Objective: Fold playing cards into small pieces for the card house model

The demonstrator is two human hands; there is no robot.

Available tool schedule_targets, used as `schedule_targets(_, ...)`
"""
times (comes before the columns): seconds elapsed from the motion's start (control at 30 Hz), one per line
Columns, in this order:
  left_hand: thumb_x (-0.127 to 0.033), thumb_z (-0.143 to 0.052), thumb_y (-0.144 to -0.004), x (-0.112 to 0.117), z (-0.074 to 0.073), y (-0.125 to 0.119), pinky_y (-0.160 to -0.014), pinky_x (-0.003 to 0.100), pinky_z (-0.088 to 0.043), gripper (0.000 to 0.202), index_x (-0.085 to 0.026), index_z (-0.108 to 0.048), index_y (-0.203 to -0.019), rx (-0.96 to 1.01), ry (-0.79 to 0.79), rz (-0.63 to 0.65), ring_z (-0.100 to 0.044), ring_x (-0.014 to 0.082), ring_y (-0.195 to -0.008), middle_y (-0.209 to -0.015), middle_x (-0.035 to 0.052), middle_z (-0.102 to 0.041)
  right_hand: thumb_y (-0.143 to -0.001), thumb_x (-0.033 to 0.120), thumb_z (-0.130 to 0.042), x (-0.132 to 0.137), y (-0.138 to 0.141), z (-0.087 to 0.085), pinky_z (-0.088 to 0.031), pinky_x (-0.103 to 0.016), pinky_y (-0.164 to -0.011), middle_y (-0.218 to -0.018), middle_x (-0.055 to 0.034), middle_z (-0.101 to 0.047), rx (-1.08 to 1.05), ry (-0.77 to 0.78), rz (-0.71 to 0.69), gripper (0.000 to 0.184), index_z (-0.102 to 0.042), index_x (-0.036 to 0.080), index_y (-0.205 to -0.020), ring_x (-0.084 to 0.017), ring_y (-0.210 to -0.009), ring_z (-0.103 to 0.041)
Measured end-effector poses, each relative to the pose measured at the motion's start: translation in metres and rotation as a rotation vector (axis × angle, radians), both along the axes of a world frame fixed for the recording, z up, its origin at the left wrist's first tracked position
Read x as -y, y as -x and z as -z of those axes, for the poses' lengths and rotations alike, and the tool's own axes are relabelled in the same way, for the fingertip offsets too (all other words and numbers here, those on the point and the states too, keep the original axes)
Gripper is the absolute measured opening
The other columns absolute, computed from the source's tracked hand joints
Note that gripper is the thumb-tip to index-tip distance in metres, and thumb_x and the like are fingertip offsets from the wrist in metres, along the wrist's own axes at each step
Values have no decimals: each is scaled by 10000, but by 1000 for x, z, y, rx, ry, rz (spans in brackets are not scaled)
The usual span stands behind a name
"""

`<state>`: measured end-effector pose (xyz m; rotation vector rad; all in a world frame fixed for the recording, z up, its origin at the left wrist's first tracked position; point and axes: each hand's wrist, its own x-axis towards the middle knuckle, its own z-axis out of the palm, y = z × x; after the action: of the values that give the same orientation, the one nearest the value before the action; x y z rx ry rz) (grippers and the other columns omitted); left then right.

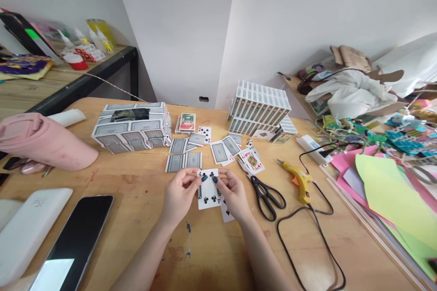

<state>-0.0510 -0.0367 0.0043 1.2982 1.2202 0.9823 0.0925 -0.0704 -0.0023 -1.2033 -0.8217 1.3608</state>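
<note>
Between both hands, over the front middle of the table, is a four of clubs playing card (206, 194), face toward me. My left hand (182, 191) pinches its left edge, thumb on the face. On the opposite edge, my right hand (232, 192) grips it the same way. Partly under the right hand lies another card (226, 211). Beyond the hands, several loose cards (218, 152) are spread, some face down. Black-handled scissors (266, 195) rest right of my right hand, and a yellow glue gun (297, 179) lies farther right.
A box covered in cards (133, 134) stands back left, a stack of card packs (261, 104) back right. At left are a pink tumbler (51, 141), a phone (73, 241) and a white power bank (34, 232). The glue gun's cord (321, 236) loops across the right side, near coloured paper (396, 195).
</note>
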Motion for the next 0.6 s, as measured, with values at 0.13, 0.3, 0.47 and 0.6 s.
schedule_targets(0.13,-346,-577,-766,0,1,0,-633,250,-505,339,-161,-555,-1049,-30,-68,14,-642,155,-688,-716,26,-673,-753,443,-599,0,1,-1,-381,-206,-471,-586,30,-558,21,-35,8,329,-507,174,-920,-103,-502,-504)
schedule_targets(0.3,-368,-575,-764,-1,1,-1,-619,240,-506,327,-164,-625,-1014,-51,-92,35,-641,154,-682,-752,40,-689,-768,401,-585,0,1,-2,-346,-197,-469,-598,44,-502,114,-110,53,415,-517,164,-1102,-84,-503,-428)
schedule_targets(0.47,-374,-585,-757,-1,2,0,-609,236,-507,319,-164,-639,-992,-56,-64,27,-645,156,-672,-765,41,-702,-770,386,-574,0,0,1,-335,-198,-464,-589,42,-491,147,-125,45,428,-548,153,-1128,-82,-501,-405)
schedule_targets(0.6,-372,-586,-757,0,3,0,-645,255,-516,327,-163,-641,-1002,-91,-69,26,-651,167,-700,-814,54,-709,-767,376,-583,0,0,1,-327,-196,-446,-589,38,-515,130,-111,54,415,-554,149,-1114,-78,-481,-409)
